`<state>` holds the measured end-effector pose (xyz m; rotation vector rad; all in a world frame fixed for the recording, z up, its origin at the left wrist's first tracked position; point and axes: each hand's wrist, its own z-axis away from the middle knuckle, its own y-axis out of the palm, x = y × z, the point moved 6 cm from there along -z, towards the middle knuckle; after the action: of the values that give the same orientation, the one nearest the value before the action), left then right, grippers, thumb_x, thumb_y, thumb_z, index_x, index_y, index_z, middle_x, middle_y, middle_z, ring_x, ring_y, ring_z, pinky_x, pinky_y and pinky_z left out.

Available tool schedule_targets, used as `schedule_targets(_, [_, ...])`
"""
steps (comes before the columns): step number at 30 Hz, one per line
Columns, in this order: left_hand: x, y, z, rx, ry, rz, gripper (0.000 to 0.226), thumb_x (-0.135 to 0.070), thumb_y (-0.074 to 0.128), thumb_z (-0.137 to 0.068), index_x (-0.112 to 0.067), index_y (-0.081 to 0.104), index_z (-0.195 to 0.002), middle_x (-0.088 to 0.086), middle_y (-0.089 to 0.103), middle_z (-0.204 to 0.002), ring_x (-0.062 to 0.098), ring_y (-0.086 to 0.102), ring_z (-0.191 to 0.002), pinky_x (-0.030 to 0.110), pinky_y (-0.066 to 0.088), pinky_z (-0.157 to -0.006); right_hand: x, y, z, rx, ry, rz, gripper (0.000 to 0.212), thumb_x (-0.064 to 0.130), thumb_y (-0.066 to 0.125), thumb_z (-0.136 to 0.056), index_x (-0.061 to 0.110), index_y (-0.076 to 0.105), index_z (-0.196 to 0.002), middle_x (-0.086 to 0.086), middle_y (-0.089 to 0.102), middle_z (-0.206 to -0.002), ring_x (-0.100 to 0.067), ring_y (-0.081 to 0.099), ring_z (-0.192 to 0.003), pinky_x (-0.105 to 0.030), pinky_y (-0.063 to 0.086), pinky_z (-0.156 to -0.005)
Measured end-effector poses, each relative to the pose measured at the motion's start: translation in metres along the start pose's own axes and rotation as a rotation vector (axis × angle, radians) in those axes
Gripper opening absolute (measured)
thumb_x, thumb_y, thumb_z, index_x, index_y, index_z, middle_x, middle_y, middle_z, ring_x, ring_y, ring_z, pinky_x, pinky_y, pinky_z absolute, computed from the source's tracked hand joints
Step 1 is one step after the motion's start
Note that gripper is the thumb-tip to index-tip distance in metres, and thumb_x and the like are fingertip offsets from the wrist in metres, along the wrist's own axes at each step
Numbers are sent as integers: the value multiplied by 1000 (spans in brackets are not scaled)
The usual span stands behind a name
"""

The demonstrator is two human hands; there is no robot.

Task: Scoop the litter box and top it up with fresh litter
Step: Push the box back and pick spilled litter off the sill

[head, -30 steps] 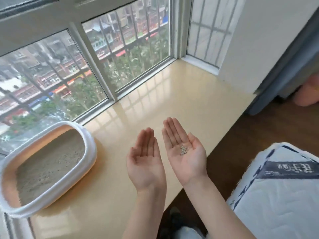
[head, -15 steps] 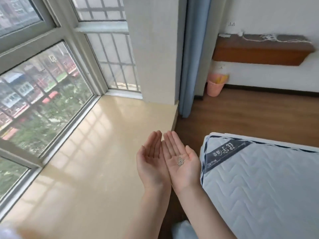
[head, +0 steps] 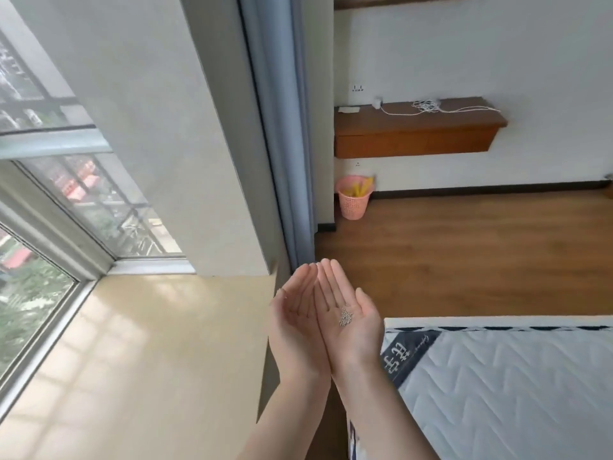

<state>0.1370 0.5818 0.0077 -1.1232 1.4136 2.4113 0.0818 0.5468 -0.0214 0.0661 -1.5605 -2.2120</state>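
My left hand (head: pixel 297 323) and my right hand (head: pixel 348 318) are held palm up, side by side with their edges touching, over the gap between the window ledge and the bed. A small pile of grey litter grains (head: pixel 345 317) lies in my right palm. The fingers of both hands are nearly straight, slightly cupped. My left palm holds nothing. The litter box is out of view.
A beige window ledge (head: pixel 139 353) runs along the left under the window. A white quilted mattress (head: pixel 517 386) fills the lower right. A pink waste basket (head: pixel 353 198) stands on the wooden floor (head: pixel 464 254) by the blue curtain (head: pixel 282 127), under a wooden shelf (head: pixel 414 131).
The view has swung right, away from the litter box, which has left the frame. My two hands came together edge to edge, still carrying the grains, and the pink basket came into view.
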Motion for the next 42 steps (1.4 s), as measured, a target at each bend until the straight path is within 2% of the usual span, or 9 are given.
schedule_targets(6, [24, 39, -90, 10, -65, -39, 44, -20, 27, -101, 2, 63, -115, 14, 70, -112, 21, 66, -108, 31, 46, -99, 24, 15, -91, -27, -61, -57, 51, 23, 21, -102, -4, 63, -115, -21, 63, -124, -26, 61, -117, -37, 45, -103])
schedule_targets(8, [33, 53, -126, 30, -79, -41, 46, -20, 25, -101, 3, 63, -116, 15, 70, -112, 21, 66, -108, 32, 44, -100, 30, 23, -127, -23, -79, -82, 52, 23, 21, -102, -5, 62, -117, -21, 62, -125, -27, 60, -118, -38, 44, -105])
schedule_targets(12, [46, 84, -207, 56, -102, -33, 46, -20, 27, -101, 3, 63, -115, 15, 70, -112, 22, 65, -109, 31, 45, -98, 41, 45, -208, -15, -105, -97, 52, 22, 21, -101, -7, 58, -124, -21, 62, -125, -29, 56, -122, -41, 33, -113])
schedule_targets(23, [80, 204, -382, 167, -240, -112, 44, -24, 29, -101, 0, 64, -115, 12, 71, -111, 22, 67, -106, 32, 47, -96, 107, 122, -385, -81, -207, -38, 53, 31, 20, -103, 4, 59, -126, -13, 65, -124, -26, 59, -118, -41, 34, -112])
schedule_targets(29, [125, 253, -461, 183, -324, -86, 47, -31, 24, -104, -9, 64, -116, 5, 71, -113, 19, 66, -108, 28, 45, -94, 150, 133, -473, -108, -179, -46, 53, 32, 20, -102, 6, 58, -127, -12, 64, -126, -27, 55, -123, -42, 30, -114])
schedule_targets(35, [193, 304, -571, 141, -360, 18, 41, -26, 27, -102, -8, 61, -117, 4, 69, -116, 18, 60, -114, 31, 39, -104, 206, 134, -597, -162, -137, -131, 50, 25, 23, -102, -1, 59, -122, -20, 62, -125, -31, 55, -123, -43, 28, -115])
schedule_targets(39, [249, 332, -660, 252, -297, 80, 40, -19, 24, -102, -3, 46, -132, -26, 62, -119, 3, 48, -128, 24, 30, -111, 256, 133, -685, -188, -48, -169, 49, 26, 23, -103, -1, 56, -127, -19, 61, -127, -31, 52, -125, -42, 29, -115])
schedule_targets(40, [261, 338, -675, 220, -281, 80, 42, -18, 24, -103, -2, 47, -133, -25, 63, -120, 3, 52, -124, 26, 31, -111, 267, 131, -704, -204, -24, -163, 49, 26, 23, -103, -1, 56, -128, -19, 61, -128, -32, 52, -126, -41, 28, -115])
schedule_targets(42, [278, 356, -696, 19, -379, 135, 39, -21, 34, -99, -2, 56, -124, 0, 69, -117, 14, 61, -110, 32, 43, -99, 288, 126, -741, -224, 2, -151, 49, 24, 23, -103, -3, 56, -126, -21, 61, -127, -32, 52, -125, -42, 28, -115])
